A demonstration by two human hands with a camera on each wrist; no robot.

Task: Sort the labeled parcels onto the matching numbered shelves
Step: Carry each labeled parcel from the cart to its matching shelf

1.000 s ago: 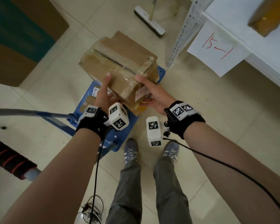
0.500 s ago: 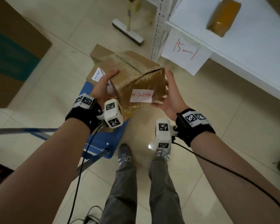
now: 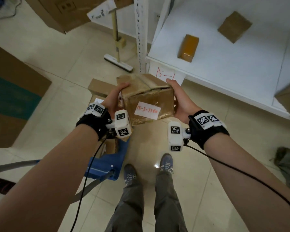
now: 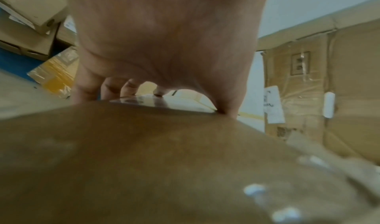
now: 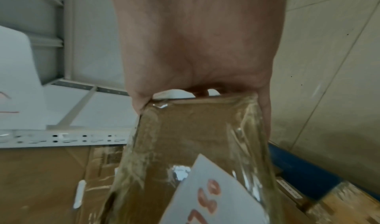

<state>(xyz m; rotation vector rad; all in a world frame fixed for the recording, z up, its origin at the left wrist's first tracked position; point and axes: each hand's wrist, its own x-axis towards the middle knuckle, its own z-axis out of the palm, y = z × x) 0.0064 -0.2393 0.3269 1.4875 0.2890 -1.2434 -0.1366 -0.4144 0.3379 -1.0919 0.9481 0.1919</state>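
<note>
A brown taped cardboard parcel (image 3: 146, 96) is held in the air between both hands, just left of the white shelf (image 3: 224, 69). Its white label (image 3: 147, 110) faces me and reads 15-3-7780 in red. My left hand (image 3: 115, 96) grips the parcel's left side with the thumb on top. My right hand (image 3: 179, 97) grips the right side the same way. The left wrist view shows the palm (image 4: 164, 40) against the parcel (image 4: 144, 162), with fingers curled over its far edge. In the right wrist view the palm (image 5: 195, 40) presses the parcel (image 5: 195, 138). A paper sign (image 3: 164, 75) reading 15-1 hangs on the shelf edge.
Two small parcels (image 3: 188, 47) (image 3: 234, 26) lie on the shelf. A blue trolley (image 3: 104, 164) with more parcels (image 3: 99, 87) stands below my left arm. A floor squeegee (image 3: 118, 62) leans near the shelf post (image 3: 140, 30). Large cartons (image 3: 15, 97) stand at the left.
Both hands have lifted the parcel off the trolley and tipped it so the label faces me. It has moved up and right, closer to the shelf with the 15-1 sign.
</note>
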